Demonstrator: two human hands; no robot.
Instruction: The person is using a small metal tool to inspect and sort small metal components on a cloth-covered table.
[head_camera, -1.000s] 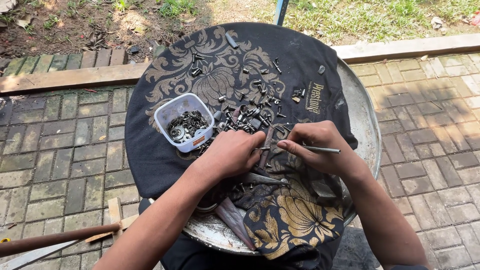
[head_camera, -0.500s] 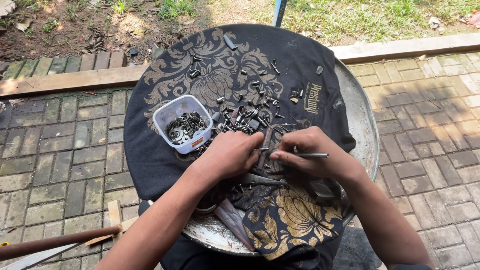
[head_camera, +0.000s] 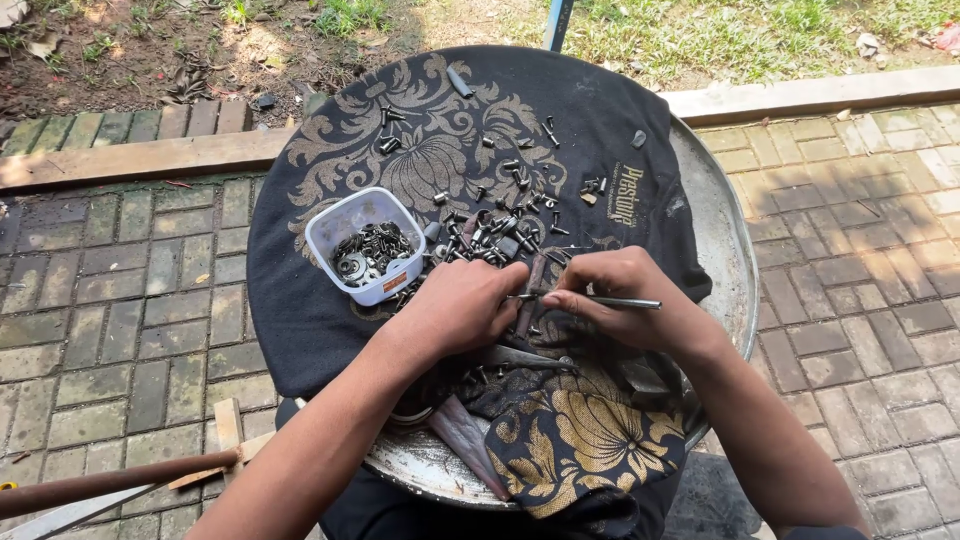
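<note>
- The fingers (head_camera: 585, 298) of the right hand (head_camera: 630, 310) pinch a thin metal rod (head_camera: 625, 302), so its tip can poke at a small part. The left hand (head_camera: 455, 305) has its fingers curled down tight on that small part; what it is, I cannot tell.
- The round metal tray (head_camera: 725, 240) works like a desk and keeps everything off the brick ground.
- The black cloth (head_camera: 300, 300) with gold flowers covers the tray, so little pieces do not roll away.
- The white tub (head_camera: 330, 235) sits just beside the left hand and holds sorted bits.
- Loose screws (head_camera: 495, 235) lie in a heap near both hands, easy to reach.
</note>
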